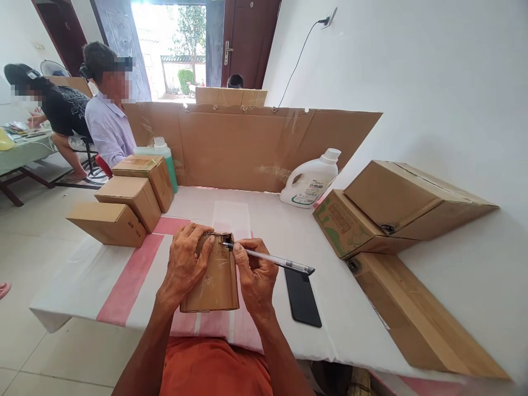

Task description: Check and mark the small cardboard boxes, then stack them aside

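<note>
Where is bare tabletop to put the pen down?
Free: white cloth between the white detergent jug and the hands; also the pink stripe left of the left hand. Crowded: the black phone and brown cartons to the right.

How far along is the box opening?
Done: nothing shows as opened yet. In hand: the left hand steadies a small taped box while the right hand holds a pen, tip at its top seam. Left: three closed boxes stand at the table's left edge.

Phone (302, 297) — white bottle (310, 180) — stacked cartons (132, 204)
</note>
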Available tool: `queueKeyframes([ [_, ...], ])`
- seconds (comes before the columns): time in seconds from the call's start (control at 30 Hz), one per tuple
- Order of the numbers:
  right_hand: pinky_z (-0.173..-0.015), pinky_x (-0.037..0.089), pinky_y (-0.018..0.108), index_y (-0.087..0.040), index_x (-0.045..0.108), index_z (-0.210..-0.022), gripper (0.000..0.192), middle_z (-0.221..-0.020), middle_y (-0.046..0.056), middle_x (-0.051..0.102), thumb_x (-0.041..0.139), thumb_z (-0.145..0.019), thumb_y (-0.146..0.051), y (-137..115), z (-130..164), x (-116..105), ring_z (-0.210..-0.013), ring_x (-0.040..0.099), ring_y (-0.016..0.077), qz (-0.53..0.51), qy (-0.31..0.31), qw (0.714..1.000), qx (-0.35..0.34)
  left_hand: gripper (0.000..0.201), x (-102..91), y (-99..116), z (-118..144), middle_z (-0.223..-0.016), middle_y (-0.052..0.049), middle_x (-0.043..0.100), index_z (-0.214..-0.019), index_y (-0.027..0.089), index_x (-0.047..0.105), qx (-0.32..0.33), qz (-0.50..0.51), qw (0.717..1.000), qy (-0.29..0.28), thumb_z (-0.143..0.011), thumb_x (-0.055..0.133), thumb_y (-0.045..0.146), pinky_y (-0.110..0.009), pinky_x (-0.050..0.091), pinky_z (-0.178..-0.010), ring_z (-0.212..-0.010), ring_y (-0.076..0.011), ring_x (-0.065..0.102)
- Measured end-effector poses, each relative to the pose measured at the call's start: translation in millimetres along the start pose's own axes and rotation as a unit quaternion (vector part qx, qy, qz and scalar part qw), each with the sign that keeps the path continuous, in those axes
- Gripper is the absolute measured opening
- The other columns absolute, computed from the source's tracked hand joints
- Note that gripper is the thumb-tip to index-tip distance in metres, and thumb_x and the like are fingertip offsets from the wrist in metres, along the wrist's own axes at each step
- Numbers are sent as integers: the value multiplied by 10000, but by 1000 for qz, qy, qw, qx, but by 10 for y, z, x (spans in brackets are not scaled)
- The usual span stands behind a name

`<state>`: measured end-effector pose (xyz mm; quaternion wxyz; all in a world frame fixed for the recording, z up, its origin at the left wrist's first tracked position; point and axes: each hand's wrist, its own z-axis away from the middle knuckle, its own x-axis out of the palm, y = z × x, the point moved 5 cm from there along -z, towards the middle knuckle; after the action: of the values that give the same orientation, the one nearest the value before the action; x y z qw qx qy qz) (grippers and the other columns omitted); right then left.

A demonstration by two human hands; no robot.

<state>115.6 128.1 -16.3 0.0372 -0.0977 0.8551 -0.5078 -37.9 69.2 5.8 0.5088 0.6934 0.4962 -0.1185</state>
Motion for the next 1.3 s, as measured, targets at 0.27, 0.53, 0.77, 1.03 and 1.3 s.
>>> queueKeyframes([
  [0.27, -469, 363, 223, -230, 595, -754, 257, -639, -45, 532, 617, -973, -362, -29, -39, -130, -509, 454, 110, 58, 4, 998, 2, 230, 7, -18, -26, -1153, -67, 752, -1113, 233, 728, -8, -1, 1000, 0, -1044, 522, 310, -464, 476, -1048, -1140, -283, 641],
  [0.53, -466, 338, 220, -237, 557, -749, 238, -605, -68, 505, 598, -972, -311, -122, -61, -199, -464, 410, 94, 102, 18, 994, -34, 250, 4, -15, -29, -1161, -69, 752, -1122, 245, 734, -6, -16, 1000, 1, -1038, 518, 338, -465, 484, -1042, -1134, -289, 641],
  [0.77, -614, 469, 255, -234, 539, -871, 419, -726, -3, 634, 326, -1115, -500, 301, -419, -417, -641, 610, 154, 236, 26, 966, 100, 271, -14, -31, -32, -1181, -72, 753, -1147, 230, 723, 4, -21, 1000, 4, -1044, 506, 356, -470, 472, -1082, -1169, -288, 647],
  [1.03, -916, 597, 410, -135, 712, -1161, 254, -1208, 138, 731, 659, -1037, -350, 1396, -524, -517, -1090, 721, 264, 480, -223, 771, 354, 312, -89, -4, -47, -1191, -98, 727, -1174, 259, 704, 28, -71, 997, -2, -1054, 480, 440, -485, 479, -1030, -1158, -321, 623],
  [1.3, -905, 559, 369, -115, 752, -1092, 422, -1088, 159, 787, 610, -1042, -510, 1465, -313, -596, -1049, 748, 284, 477, -234, 758, 379, 421, -73, -52, -75, -1165, -112, 735, -1140, 217, 719, 19, -92, 996, 8, -1024, 458, 526, -462, 500, -904, -1140, -350, 625],
])
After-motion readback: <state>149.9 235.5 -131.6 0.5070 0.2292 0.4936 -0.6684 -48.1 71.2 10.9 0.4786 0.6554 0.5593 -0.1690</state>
